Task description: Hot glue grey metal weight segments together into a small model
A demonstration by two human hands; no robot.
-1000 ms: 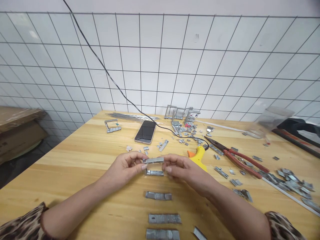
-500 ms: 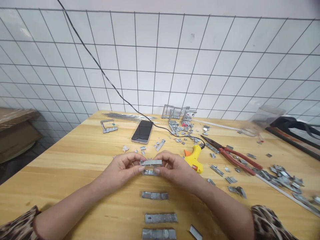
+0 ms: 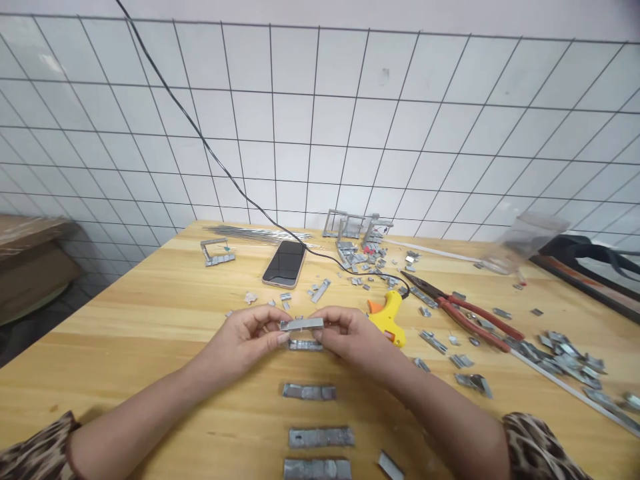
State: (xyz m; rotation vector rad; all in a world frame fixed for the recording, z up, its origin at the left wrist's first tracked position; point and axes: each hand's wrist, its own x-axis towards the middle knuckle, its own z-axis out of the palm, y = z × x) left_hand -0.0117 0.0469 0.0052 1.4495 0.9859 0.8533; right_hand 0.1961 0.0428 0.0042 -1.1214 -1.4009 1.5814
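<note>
Between my two hands is a small flat grey metal strip (image 3: 304,325), raised just above the table. My left hand (image 3: 253,331) pinches its left end between thumb and fingers. At the other end, the thumb and fingers of my right hand (image 3: 347,331) close on the strip. Directly below it lies a similar metal strip (image 3: 306,345), partly hidden by my fingers. Nearer to me, further strips lie in a column: one (image 3: 309,391), a second (image 3: 321,437) and a third (image 3: 317,469) at the bottom edge.
A yellow glue gun (image 3: 393,319) lies right of my right hand, its black cord (image 3: 200,137) running up left. Beyond are red-handled pliers (image 3: 480,323), a phone (image 3: 284,263), thin metal rods (image 3: 255,233), small metal frames (image 3: 353,227) and scattered metal scraps (image 3: 573,357).
My right thumb has shifted slightly right and up along the strip, uncovering more of the strip beneath. The held strip's right end sits a little higher; my left hand stays almost still.
</note>
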